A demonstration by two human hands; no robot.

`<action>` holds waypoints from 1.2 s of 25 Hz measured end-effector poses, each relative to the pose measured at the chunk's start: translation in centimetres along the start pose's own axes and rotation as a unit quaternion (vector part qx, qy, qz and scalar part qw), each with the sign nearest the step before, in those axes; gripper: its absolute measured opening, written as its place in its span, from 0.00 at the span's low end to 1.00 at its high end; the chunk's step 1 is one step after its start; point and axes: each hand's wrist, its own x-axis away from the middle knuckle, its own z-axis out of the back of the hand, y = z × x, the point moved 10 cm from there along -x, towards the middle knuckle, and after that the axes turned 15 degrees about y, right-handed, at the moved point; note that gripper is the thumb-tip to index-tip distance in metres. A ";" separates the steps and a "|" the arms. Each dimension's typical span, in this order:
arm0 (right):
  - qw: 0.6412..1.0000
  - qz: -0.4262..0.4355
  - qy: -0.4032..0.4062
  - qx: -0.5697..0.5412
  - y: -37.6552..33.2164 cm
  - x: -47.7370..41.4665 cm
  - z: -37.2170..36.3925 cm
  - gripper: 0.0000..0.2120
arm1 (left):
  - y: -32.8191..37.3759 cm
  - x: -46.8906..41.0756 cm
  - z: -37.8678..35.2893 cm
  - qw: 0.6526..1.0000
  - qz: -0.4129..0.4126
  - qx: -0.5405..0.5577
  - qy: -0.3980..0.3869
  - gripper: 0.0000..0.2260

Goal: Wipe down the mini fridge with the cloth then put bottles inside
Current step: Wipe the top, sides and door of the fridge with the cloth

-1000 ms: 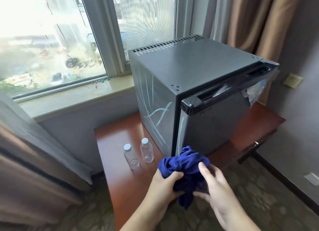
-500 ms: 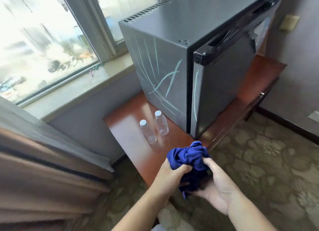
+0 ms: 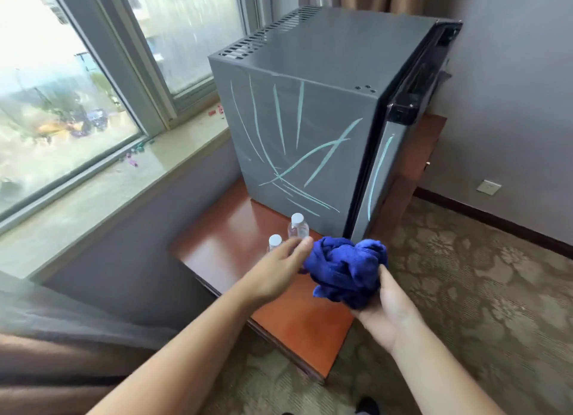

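A grey mini fridge stands on a low reddish wooden table, its door closed. Pale chalk-like streaks cross its left side and the door edge. Two small clear bottles with white caps, one behind the other, stand on the table by the fridge's left side. My right hand cups a bunched blue cloth from below, in front of the fridge's near corner. My left hand is off the cloth, fingers spread, just left of it and partly covering the front bottle.
A stone window sill with small coloured bits runs along the left under the window. Curtains hang at the lower left and behind the fridge. Patterned carpet lies to the right, with a wall socket low on the wall.
My left hand has let go of the cloth and opened; the right hand alone holds it. My view has swung round to the fridge's streaked left side and drawn closer.
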 end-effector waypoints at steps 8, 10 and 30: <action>0.993 0.016 0.104 -0.052 -2.8 -5.3 3.0 0.17 | -1.4 -14.5 0.7 0.897 -0.138 -0.420 0.030 0.21; 0.990 0.008 0.119 -0.070 -3.2 -6.5 2.8 0.16 | -2.4 -16.2 -0.1 0.882 -0.142 -0.449 -0.019 0.20; 0.940 -0.019 0.311 -0.141 1.7 -11.9 2.0 0.14 | -6.5 -16.5 9.0 0.833 -0.232 -0.463 -0.195 0.16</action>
